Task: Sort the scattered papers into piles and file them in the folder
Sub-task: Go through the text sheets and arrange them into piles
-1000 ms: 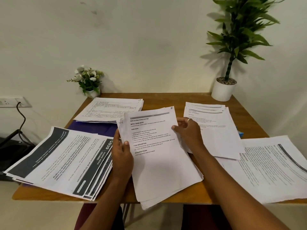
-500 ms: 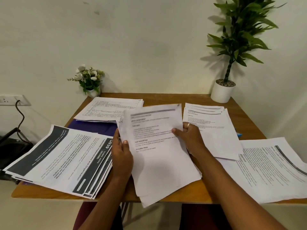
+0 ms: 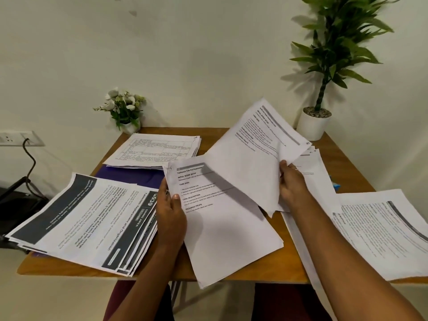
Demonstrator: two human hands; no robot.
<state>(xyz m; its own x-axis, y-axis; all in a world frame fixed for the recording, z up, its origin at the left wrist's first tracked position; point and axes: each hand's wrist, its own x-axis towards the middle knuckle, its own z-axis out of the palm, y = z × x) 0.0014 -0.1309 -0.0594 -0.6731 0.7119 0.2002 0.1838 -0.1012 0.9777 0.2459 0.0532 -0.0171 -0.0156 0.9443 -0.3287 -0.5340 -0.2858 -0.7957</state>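
Left grip [image 3: 171, 218]: "TASK GOAL" stack [image 3: 228, 230]; right grip [image 3: 292, 184]: sheet [image 3: 250, 156].

The wooden surface [image 3: 345, 165] bears a purple folder [image 3: 129, 176], a dark-banded paper pile [image 3: 88, 218] at left, a right-hand pile [image 3: 382, 232], a small flower pot [image 3: 126, 110] and a potted plant [image 3: 313, 123].

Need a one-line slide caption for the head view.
Right hand holds a sheet raised above the paper stack gripped by the left hand, over a wooden table.

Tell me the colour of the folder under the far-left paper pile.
The folder is deep purple; the head view shows it best.
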